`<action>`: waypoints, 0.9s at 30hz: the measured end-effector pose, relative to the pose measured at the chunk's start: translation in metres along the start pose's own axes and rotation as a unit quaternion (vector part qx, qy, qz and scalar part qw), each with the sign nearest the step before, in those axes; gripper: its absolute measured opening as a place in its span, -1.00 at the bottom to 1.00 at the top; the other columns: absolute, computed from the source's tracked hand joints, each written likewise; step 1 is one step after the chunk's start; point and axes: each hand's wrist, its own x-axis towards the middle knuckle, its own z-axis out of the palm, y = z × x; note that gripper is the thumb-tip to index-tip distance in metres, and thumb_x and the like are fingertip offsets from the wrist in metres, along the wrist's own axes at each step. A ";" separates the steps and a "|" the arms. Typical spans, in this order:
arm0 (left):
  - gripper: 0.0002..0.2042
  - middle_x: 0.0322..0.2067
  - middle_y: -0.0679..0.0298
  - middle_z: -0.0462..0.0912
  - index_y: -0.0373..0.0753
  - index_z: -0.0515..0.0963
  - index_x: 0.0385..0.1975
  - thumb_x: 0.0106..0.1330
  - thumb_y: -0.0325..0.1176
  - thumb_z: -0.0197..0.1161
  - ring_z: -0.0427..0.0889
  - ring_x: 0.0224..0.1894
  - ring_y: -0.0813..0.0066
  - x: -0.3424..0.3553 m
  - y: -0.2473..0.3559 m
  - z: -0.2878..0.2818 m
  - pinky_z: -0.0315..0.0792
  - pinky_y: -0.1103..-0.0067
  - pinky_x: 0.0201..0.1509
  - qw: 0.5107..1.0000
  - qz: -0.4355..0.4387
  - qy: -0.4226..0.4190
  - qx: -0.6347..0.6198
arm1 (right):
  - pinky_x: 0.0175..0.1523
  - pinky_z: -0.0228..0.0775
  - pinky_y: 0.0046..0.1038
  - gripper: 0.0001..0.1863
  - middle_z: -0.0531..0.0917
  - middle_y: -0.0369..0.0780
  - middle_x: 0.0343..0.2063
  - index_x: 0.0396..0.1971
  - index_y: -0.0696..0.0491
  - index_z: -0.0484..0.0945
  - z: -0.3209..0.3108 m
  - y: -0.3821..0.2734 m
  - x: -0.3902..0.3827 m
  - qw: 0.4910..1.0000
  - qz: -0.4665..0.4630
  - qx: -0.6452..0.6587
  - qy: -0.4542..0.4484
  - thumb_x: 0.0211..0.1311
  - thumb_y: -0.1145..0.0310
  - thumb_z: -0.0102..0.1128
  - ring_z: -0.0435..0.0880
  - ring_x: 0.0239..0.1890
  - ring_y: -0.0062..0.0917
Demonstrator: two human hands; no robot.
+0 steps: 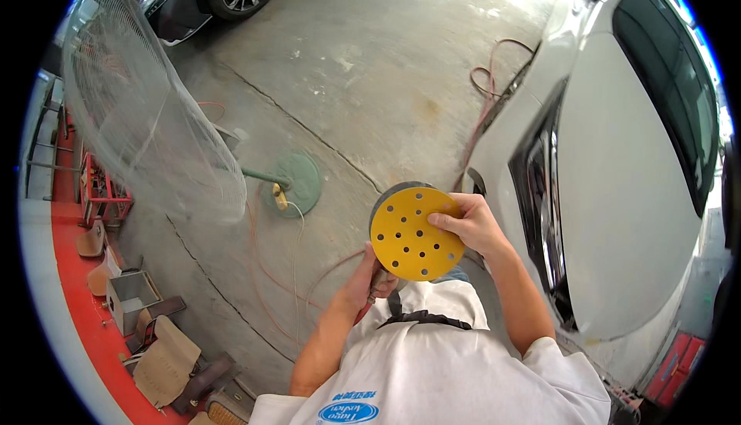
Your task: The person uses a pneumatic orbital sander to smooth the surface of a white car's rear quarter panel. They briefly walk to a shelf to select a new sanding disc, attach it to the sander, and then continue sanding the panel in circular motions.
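Note:
A round yellow sanding disc, dotted with several holes, faces up on a dark backing pad at lower centre. My right hand grips the disc at its right side, thumb lying on the yellow face and fingers mostly behind it. Below the pad's left edge, my left hand is closed round the sander's body, which is mostly hidden. A red hose runs down from that hand.
A white car stands close at the right, a dark car at top left. A standing fan with a green base is at left. Hoses and cables cross the concrete floor. Seats and boxes line the lower left.

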 end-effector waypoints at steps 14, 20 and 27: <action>-0.17 -0.54 0.47 0.32 -0.14 0.42 -0.21 0.24 0.62 -0.38 0.17 -0.65 0.78 0.204 0.259 0.039 0.04 0.78 -0.65 0.999 0.034 -0.034 0.013 | -0.21 0.55 -0.51 -0.73 0.77 -0.25 -0.44 -0.17 0.19 0.72 -0.151 -0.210 0.318 0.951 0.044 -0.244 -0.186 0.16 0.37 0.43 0.69 -0.40 -0.65; -0.16 -0.52 0.46 0.35 -0.13 0.42 -0.22 0.20 0.64 -0.36 0.19 -0.65 0.78 0.295 0.363 0.032 0.04 0.79 -0.67 0.995 0.068 -0.065 0.019 | -0.24 0.56 -0.57 -0.72 0.76 -0.29 -0.43 -0.18 0.22 0.72 -0.194 -0.250 0.442 0.955 0.045 -0.241 -0.168 0.15 0.38 0.46 0.67 -0.43 -0.72; -0.14 -0.52 0.47 0.35 -0.14 0.41 -0.17 0.20 0.65 -0.37 0.17 -0.66 0.80 0.408 0.506 0.008 0.03 0.80 -0.68 0.995 0.023 -0.100 -0.004 | -0.26 0.56 -0.54 -0.76 0.74 -0.29 -0.47 -0.24 0.21 0.72 -0.234 -0.315 0.597 0.939 0.054 -0.314 -0.133 0.15 0.37 0.43 0.68 -0.43 -0.70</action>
